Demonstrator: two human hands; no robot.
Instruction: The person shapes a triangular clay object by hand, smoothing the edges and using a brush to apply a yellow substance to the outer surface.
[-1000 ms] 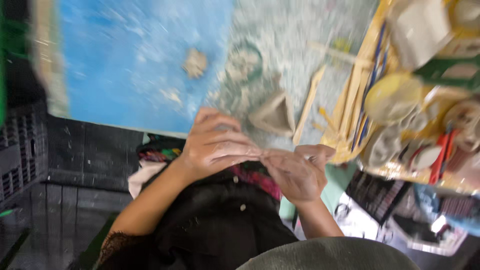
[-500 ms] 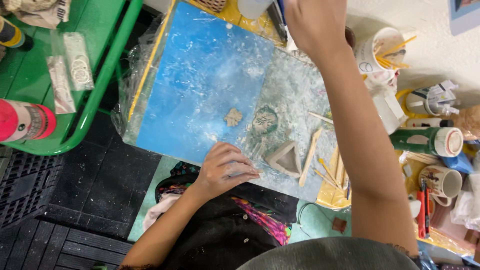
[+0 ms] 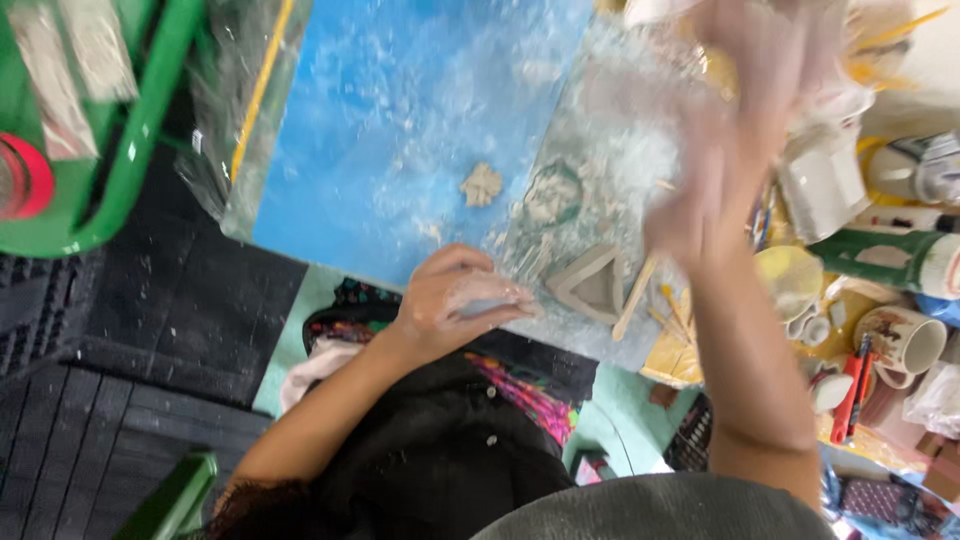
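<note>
My left hand rests at the near edge of a blue board dusted with clay, its fingers curled around a small pale grey bit. Just right of it lies a hollow triangular clay piece, beside wooden sticks. A small clay lump and a flattened round clay patch sit farther up the board. My right hand is raised above the board's right side. It is blurred by motion, so its fingers cannot be read.
A green tray with a red-capped container stands at the left. A crinkled clear plastic sheet hangs over the board's left edge. At the right are a yellow lid, a green tube and a mug. Black slatted flooring lies below.
Both hands were together at the board's near edge. My right hand then reached far up over the board and has now come part-way back, blurred. My left hand stays at the edge.
</note>
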